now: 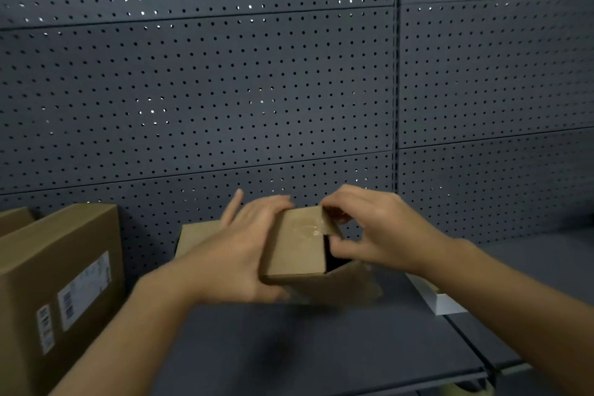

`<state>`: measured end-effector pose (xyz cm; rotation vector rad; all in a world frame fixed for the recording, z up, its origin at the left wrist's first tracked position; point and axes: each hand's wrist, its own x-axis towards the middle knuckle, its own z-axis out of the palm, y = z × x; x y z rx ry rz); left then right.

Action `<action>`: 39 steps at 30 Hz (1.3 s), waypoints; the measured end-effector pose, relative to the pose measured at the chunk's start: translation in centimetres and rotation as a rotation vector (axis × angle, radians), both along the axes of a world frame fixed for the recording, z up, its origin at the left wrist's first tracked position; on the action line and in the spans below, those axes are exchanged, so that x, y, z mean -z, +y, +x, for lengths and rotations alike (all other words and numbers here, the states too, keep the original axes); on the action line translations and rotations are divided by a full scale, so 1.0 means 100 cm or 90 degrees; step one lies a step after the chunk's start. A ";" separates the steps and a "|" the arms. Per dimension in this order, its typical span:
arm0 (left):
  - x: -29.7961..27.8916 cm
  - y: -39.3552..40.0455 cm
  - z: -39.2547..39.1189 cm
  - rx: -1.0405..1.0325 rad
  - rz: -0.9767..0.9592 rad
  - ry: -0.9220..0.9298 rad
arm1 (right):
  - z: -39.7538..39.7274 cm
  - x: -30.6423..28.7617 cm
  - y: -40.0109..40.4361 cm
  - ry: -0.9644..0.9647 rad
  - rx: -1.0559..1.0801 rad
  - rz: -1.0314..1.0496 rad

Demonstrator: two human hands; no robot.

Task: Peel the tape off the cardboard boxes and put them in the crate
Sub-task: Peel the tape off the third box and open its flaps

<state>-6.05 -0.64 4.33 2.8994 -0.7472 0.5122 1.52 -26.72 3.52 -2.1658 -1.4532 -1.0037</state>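
Observation:
A small brown cardboard box (297, 254) is held above the dark shelf, its top flap partly lifted so a dark gap shows on the right. Clear tape (310, 230) glistens on the flap. My left hand (239, 254) grips the box's left side, fingers spread over the top. My right hand (369, 228) pinches the flap's far right corner where the tape ends, thumb below the gap. A second flat cardboard piece (196, 235) stands behind my left hand. No crate is visible.
A large brown carton (58, 273) with white barcode labels stands at the left edge of the shelf (289, 347). A white box (440, 299) lies on the shelf at the right. A grey pegboard wall (225, 90) backs the shelf.

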 end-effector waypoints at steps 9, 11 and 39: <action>0.012 -0.047 0.026 -0.053 0.051 -0.125 | 0.009 0.006 0.006 -0.189 0.161 -0.067; 0.014 -0.051 0.031 -0.044 0.056 -0.124 | 0.011 0.010 0.003 -0.204 0.171 -0.068; 0.013 -0.063 0.048 -0.013 0.122 -0.082 | 0.030 0.021 -0.028 -0.134 0.102 -0.112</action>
